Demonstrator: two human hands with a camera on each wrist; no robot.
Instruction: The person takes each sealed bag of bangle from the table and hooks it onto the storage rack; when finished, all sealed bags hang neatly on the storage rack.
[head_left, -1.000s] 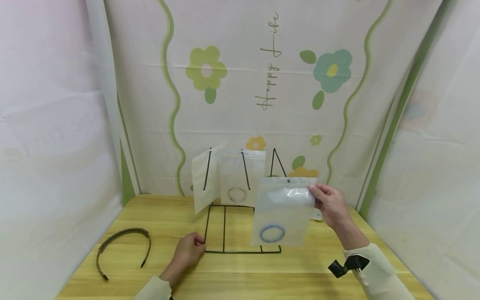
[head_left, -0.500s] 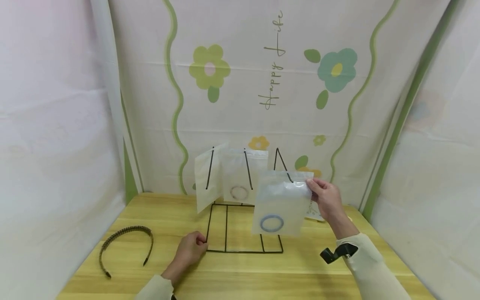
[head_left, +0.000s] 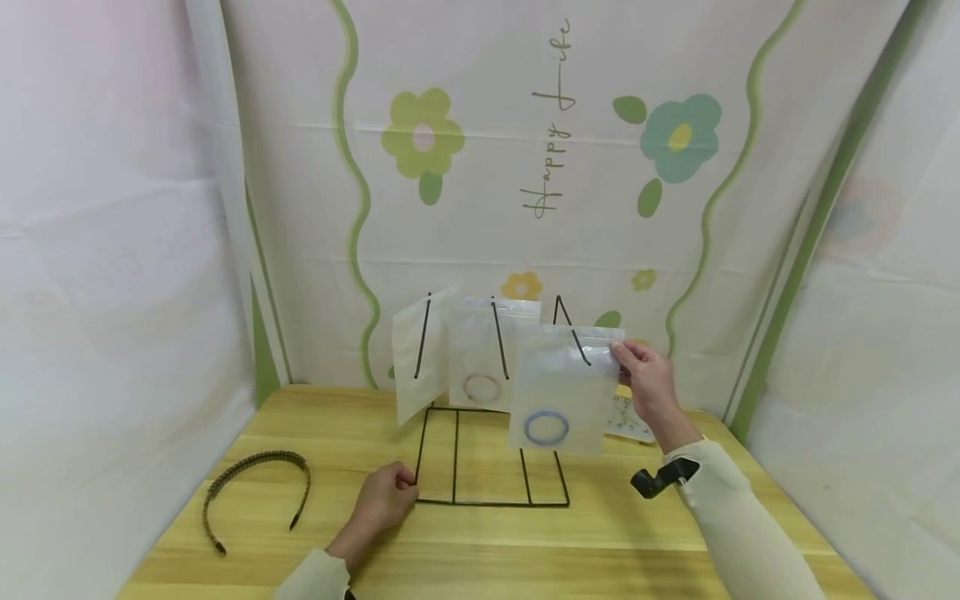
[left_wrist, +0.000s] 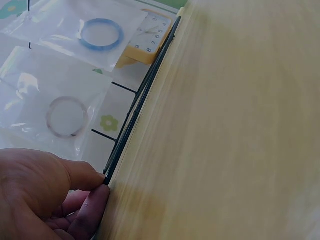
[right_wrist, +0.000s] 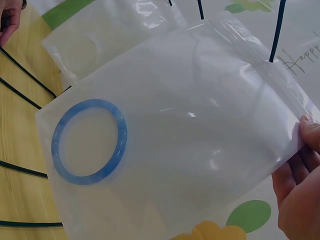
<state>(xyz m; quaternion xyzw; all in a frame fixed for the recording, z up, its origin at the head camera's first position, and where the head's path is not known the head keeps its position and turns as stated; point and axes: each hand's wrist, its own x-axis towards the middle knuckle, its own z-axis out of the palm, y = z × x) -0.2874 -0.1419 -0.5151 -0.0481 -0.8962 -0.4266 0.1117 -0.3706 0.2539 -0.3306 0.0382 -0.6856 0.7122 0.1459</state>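
Observation:
My right hand (head_left: 651, 383) pinches the upper right corner of a clear zip bag (head_left: 566, 383) between thumb and fingers. Inside that bag lies a blue bangle (right_wrist: 122, 135). The bag hangs on the right prong of a black wire display rack (head_left: 491, 503), the prong's tip poking out in front. With thumb and finger, my left hand (head_left: 386, 498) grips the rack's front left corner at the table. On the middle prong hangs another zip bag (head_left: 487, 342) with a pale pinkish bangle (left_wrist: 48, 117). A third bag (head_left: 437, 375) hangs turned sideways on the left prong; its contents cannot be made out.
A brown braided headband (head_left: 281, 456) lies on the wooden table (head_left: 480, 567) at the left. Behind my right hand stands a yellow clock (left_wrist: 145, 54), partly hidden in the head view. Flower-printed cloth (head_left: 480, 208) encloses the back and sides.
My right hand has moved away from me and slightly up, sliding the blue bangle's bag farther back along the right prong. The left hand stays on the rack's corner.

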